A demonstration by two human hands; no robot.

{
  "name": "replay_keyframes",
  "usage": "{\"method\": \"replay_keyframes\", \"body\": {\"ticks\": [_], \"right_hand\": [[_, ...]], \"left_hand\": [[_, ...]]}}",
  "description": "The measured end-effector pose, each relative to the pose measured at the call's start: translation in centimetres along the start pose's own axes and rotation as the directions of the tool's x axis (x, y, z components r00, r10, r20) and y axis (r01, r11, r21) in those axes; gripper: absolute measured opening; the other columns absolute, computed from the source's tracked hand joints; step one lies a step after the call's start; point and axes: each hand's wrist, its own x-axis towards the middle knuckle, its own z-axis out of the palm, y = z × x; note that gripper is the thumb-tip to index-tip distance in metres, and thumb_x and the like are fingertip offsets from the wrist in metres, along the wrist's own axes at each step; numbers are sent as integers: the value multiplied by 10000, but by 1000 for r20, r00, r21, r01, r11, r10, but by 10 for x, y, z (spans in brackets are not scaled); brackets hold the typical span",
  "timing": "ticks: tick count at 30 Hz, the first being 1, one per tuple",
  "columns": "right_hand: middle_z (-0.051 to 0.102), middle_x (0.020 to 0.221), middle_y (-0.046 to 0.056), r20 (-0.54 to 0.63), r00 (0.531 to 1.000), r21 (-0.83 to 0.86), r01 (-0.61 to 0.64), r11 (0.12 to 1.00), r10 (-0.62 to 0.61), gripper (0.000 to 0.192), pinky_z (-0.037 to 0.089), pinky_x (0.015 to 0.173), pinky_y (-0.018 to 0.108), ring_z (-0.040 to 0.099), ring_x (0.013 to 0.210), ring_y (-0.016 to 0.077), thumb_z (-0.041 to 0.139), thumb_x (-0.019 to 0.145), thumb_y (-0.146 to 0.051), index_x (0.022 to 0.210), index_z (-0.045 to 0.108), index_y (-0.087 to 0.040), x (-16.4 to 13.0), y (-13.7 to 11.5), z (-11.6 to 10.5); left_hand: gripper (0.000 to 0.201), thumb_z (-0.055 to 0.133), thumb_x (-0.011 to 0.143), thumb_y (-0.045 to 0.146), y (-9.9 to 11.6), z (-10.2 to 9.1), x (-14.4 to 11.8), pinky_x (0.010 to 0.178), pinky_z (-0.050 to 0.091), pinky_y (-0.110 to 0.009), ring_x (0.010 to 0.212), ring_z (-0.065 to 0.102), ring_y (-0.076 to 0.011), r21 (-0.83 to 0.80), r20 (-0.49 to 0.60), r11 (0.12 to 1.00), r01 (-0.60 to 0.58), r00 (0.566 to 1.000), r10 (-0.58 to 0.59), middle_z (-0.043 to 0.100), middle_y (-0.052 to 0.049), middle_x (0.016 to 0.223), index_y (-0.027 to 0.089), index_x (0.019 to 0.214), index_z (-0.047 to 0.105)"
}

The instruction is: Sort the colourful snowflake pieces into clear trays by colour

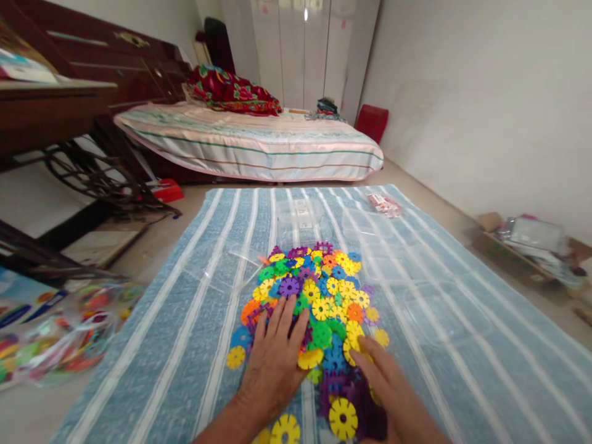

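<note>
A heap of plastic snowflake-disc building pieces (320, 308) in yellow, green, blue, orange and purple lies on the striped cloth. My left hand (277, 348) rests palm down on the heap's left side, its fingers spread. Just above its fingertips is a purple disc (289, 287), and a tilted yellow disc (309, 359) touches its thumb side. At the heap's right edge, my right hand (386, 376) has its fingers stretched out, touching yellow discs. Between my forearms lie a yellow disc (343, 419), another yellow disc (285, 430) and dark purple square lattice pieces (330, 388).
Clear plastic boxes and lids (300, 225) stand around the heap on the blue striped cloth (185, 308). A small red-and-white packet (383, 205) lies far right. Left are bagged colourful pieces (69, 336) and a sewing-machine table (55, 117); a cardboard box (536, 253) sits right.
</note>
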Motion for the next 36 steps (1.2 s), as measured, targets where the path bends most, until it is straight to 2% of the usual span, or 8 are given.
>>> {"method": "replay_keyframes", "body": {"ticks": [3,7,10,13,22,27,31,36], "right_hand": [[328,1472,160,-27,999,-57,20,998,-22,825,349,1021,575,316,1334,379,728,647,-457,1381,415,-251,-6,2,15],[384,1433,165,-149,989,17,-11,1000,13,684,359,1052,494,343,1333,303,671,734,-343,1355,435,-178,48,-11,25],[468,1364,158,-225,974,108,39,993,-13,637,366,1060,454,410,1288,266,663,742,-318,1325,456,-163,92,-17,26],[501,1333,145,-280,960,159,48,986,-1,616,376,1056,443,437,1266,248,639,771,-325,1333,435,-176,109,-17,22],[576,1230,120,-271,944,5,-196,981,190,384,425,996,491,512,1175,289,648,755,-304,1126,608,-213,57,-12,1],[615,1157,97,-255,941,-10,-231,973,220,343,462,947,434,552,1105,269,638,708,-162,1047,630,-213,61,-19,4],[680,858,47,-188,960,-60,-224,973,209,189,510,761,357,626,845,233,588,738,-117,874,660,-226,68,-19,-2],[704,828,1,-177,959,174,-191,966,222,247,508,691,269,642,742,173,560,769,-157,966,672,-256,68,-18,-27]], "left_hand": [[560,614,752,330,-3,3,23,1051,286,-558,1326,351,-365,-14,24,998,62,998,-62,426,-188,1418,170,1279,512],[539,590,772,340,-12,3,39,1050,311,-536,1315,375,-344,-63,25,993,104,994,-102,448,-176,1404,165,1274,500],[529,552,785,286,-23,5,34,1049,338,-505,1297,404,-315,-115,7,988,105,994,-105,454,-164,1398,152,1289,467],[523,522,787,246,-34,7,20,1043,362,-487,1282,424,-298,-144,-48,984,105,992,-113,463,-169,1384,138,1293,447],[439,485,776,194,-26,2,-4,1029,382,-497,1242,474,-282,-146,-104,989,13,994,-28,536,-127,1327,180,1212,538],[378,460,815,192,-12,1,5,1021,407,-455,1232,489,-250,-150,-229,984,-100,971,64,551,-95,1320,206,1180,557],[307,488,838,246,-4,6,13,989,450,-417,1207,512,-241,-175,-333,973,-150,939,85,587,-89,1269,216,1133,567],[307,541,825,230,8,9,19,978,470,-406,1194,531,-242,-204,-341,956,-210,931,132,614,-87,1232,230,1132,555]]}}
